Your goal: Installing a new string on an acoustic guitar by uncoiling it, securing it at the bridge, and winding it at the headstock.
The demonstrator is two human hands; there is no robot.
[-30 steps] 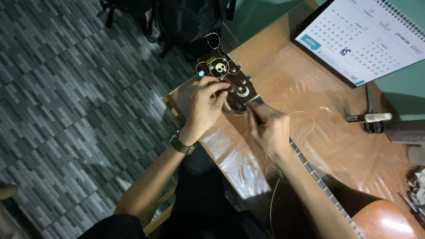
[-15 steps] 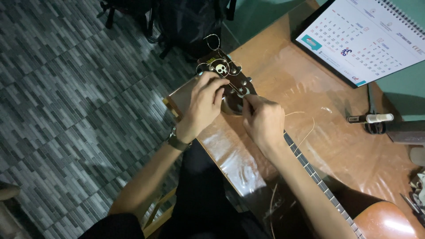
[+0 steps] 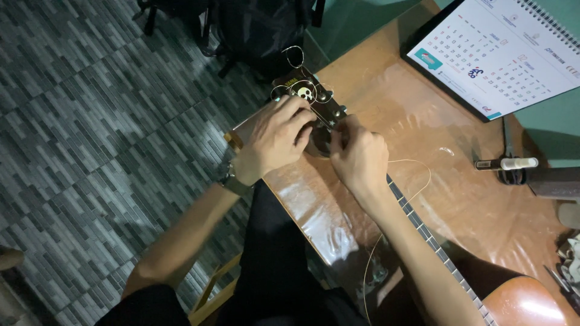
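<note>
Hands meet at the dark headstock (image 3: pixel 308 96) of a guitar that lies across the brown desk (image 3: pixel 386 78). The left hand (image 3: pixel 275 137) rests over the near side of the headstock with its fingers curled loosely down onto it, thumb toward the tuning pegs; whether it pinches anything cannot be told. The right hand (image 3: pixel 359 158) sits just beside it, fingers bunched together at the top of the neck, apparently pinching a thin wire string (image 3: pixel 417 181) that loops away over the desk and trails down past the forearm. A watch (image 3: pixel 231 179) circles the left wrist.

The guitar neck (image 3: pixel 423 226) runs from under the right hand toward the lower right, where the orange body (image 3: pixel 522 305) shows at the frame's edge. A clear plastic sheet (image 3: pixel 329 211) covers the desk under the hands. Well apart, at the upper right, a desk calendar (image 3: pixel 501 51) lies flat, and below it a pen-like white tube (image 3: pixel 510 163) rests near the desk's far side. A dark bag (image 3: pixel 260 30) stands on the tiled floor (image 3: pixel 90 121) beyond the headstock.

The headstock lies partly beneath the left hand and touches both hands' fingertips.
</note>
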